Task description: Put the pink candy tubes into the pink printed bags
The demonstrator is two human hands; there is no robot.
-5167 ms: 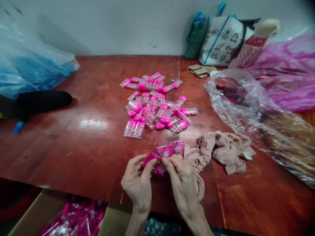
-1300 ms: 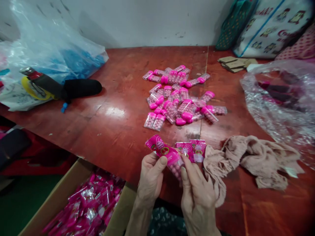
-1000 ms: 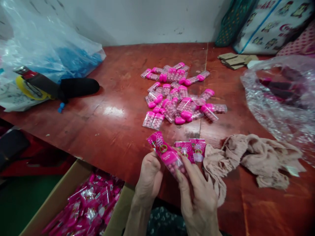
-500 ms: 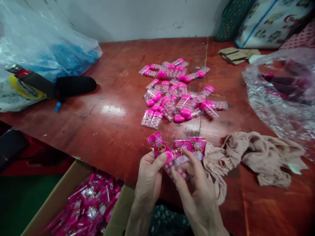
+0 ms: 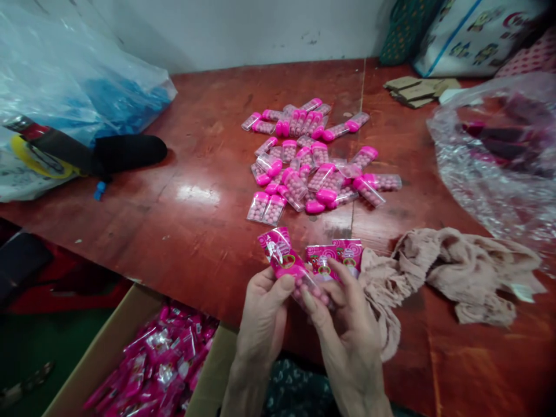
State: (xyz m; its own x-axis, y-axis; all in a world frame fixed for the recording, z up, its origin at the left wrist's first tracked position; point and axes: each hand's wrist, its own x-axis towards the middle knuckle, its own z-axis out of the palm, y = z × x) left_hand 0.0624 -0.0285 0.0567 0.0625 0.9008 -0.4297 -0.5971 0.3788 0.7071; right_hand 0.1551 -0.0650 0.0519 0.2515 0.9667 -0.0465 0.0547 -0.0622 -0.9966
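Both hands hold one pink candy packet (image 5: pixel 284 260) just above the near edge of the red table (image 5: pixel 195 220). My left hand (image 5: pixel 263 321) pinches its middle from the left; my right hand (image 5: pixel 347 336) grips its lower end, where pink candy balls show through clear wrap. A small stack of pink printed sleeves (image 5: pixel 336 255) lies on the table right behind the hands. Farther back lies a pile of clear candy tubes with pink caps (image 5: pixel 313 159).
An open cardboard box (image 5: pixel 143 359) with several wrapped pink packets sits below the table edge at left. A beige cloth (image 5: pixel 452 272) lies to the right, with a crinkled clear plastic bag (image 5: pixel 499 156) beyond it. A blue-filled plastic bag (image 5: pixel 82 87) and a black object (image 5: pixel 125 152) rest at left. Tote bags (image 5: pixel 460 29) stand at the back.
The packet has been pushed further down over the candy tube and turned slightly between my fingers. My view has tilted down, showing more of the box.
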